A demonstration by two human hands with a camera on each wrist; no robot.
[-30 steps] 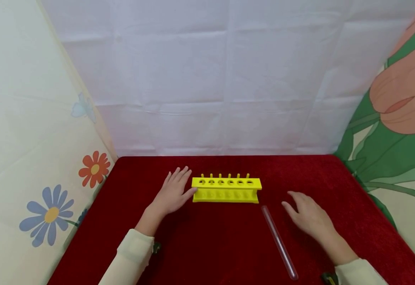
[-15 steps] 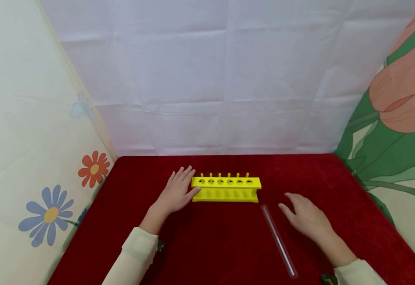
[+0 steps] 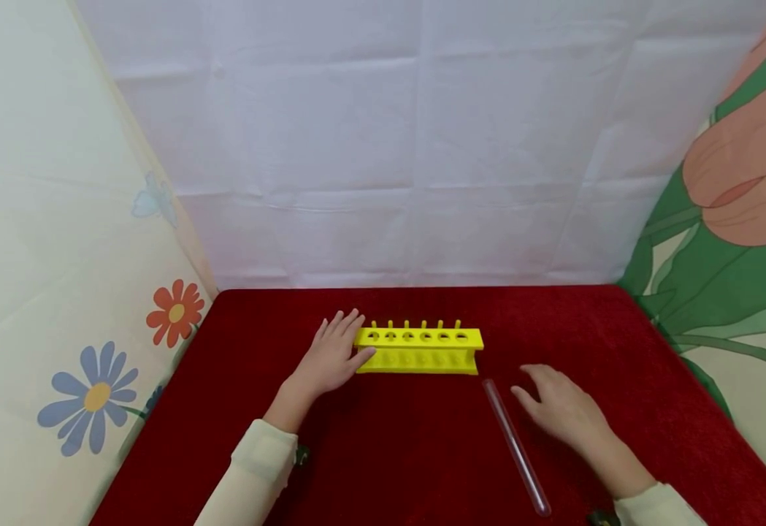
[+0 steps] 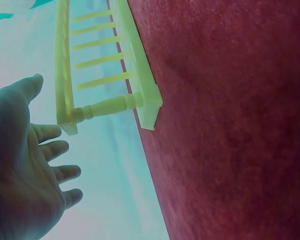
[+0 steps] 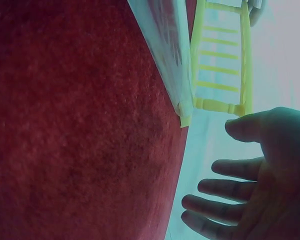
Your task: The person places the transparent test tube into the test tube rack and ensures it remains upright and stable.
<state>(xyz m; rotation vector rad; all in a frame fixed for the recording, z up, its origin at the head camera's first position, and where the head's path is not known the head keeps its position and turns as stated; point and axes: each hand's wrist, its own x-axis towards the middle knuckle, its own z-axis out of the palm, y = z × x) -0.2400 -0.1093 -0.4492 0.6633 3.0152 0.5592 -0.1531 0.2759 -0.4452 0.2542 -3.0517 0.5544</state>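
A yellow test tube rack [image 3: 415, 361] with a row of holes and several pegs stands upright toward the back of the table. At its left end is my left hand [image 3: 330, 359], fingers straight and spread, the thumb in front of the rack; whether it touches cannot be told. In the left wrist view the rack [image 4: 107, 106] rises just beyond the fingertips. A clear test tube [image 3: 517, 447] lies slanted on the cloth, right of the rack's front. My right hand [image 3: 567, 405] hovers right of the tube, fingers relaxed and holding nothing; the right wrist view shows its spread fingers [image 5: 217, 207].
Dark red cloth [image 3: 389, 453] covers the table. A creased white sheet [image 3: 415, 146] hangs behind its back edge. Flower-printed panels stand on the left [image 3: 41, 256] and on the right [image 3: 737, 307].
My left hand has moved right, up to the rack's left end. My right hand has shifted slightly left and nearer to the test tube. Rack and tube stay in place.
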